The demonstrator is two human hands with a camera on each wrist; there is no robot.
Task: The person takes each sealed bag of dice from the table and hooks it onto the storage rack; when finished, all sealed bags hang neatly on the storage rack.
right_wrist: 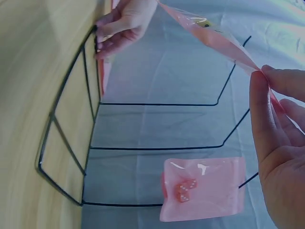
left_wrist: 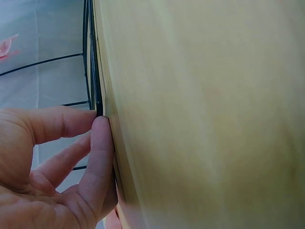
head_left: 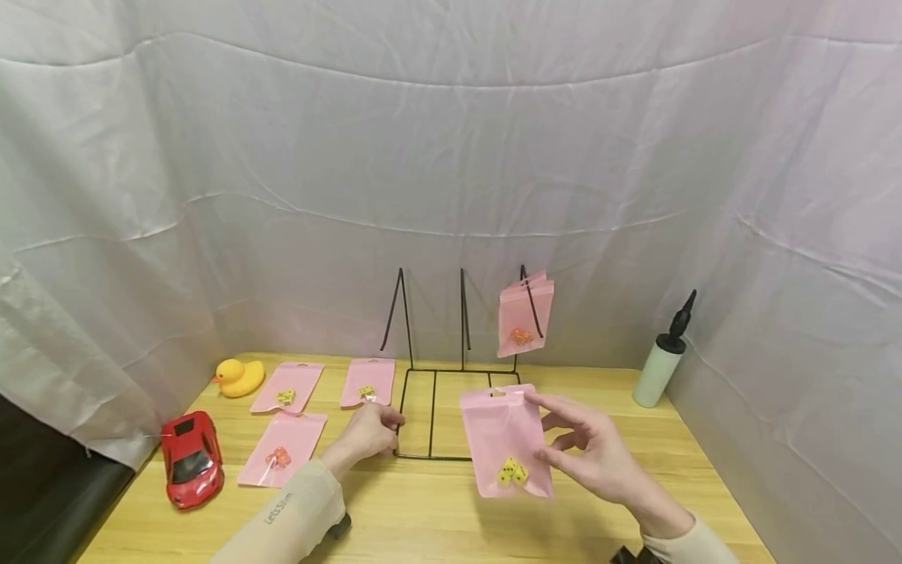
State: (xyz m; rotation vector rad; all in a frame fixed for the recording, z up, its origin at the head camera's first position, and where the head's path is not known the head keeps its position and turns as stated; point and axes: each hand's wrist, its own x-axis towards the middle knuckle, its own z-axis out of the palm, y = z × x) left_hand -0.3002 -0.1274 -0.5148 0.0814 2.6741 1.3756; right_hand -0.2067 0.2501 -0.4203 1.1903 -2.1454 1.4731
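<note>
Both hands are busy here. The right hand (head_left: 588, 446) is pinching a pink bag (head_left: 496, 431) by its right edge, thumb against fingers, holding it up above the counter (head_left: 395, 517) in front of the right part of a black wire rack (head_left: 432, 415). Yellow dice (head_left: 512, 471) sit at the bottom of that one, hang-hole up top. The left hand (head_left: 366, 431) has thumb and fingertips pinched on the rack's base wire, at the left side near the front.

A couple of overlapping pink bags (head_left: 513, 317) hang on the right hook, reddish-orange dice showing in the front one. Left of the rack, three more lie on the counter: a near bag (head_left: 299, 439) with reddish-orange dice, plus a far-left bag (head_left: 303, 380) and a bag just beyond the left hand (head_left: 373, 374), both with yellow dice. Rubber duck (head_left: 241, 379) and red toy car (head_left: 193, 462) on the far left, hand pump (head_left: 657, 372) standing on the right.
</note>
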